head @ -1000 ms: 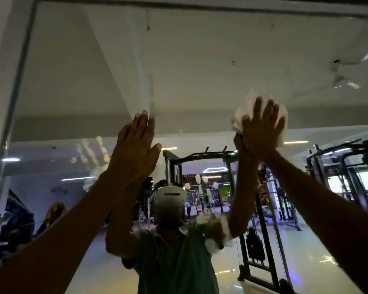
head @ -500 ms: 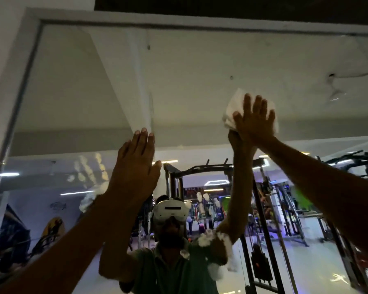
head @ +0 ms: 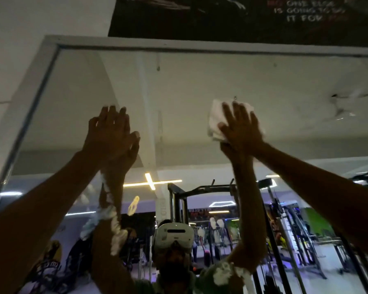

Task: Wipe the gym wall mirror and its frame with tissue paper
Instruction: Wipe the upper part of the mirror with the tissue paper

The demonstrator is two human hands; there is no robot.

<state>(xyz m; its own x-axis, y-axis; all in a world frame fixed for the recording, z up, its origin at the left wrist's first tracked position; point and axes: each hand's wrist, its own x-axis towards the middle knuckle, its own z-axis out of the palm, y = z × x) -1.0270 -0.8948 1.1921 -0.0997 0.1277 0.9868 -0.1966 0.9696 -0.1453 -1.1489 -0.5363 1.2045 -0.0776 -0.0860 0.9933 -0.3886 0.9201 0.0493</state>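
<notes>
Left hand [head: 109, 132] flat on the mirror [head: 179, 102] glass, fingers straight and close together, holding nothing. Right hand [head: 239, 126] presses white tissue paper [head: 214, 122] against the glass high up, fingers spread over it. White frame [head: 136, 42] runs along top and left edge; dark poster [head: 221, 15] above.

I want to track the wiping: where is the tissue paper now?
In the head view, the tissue paper is pressed flat on the mirror under the right hand, upper right of centre, below the top frame.
</notes>
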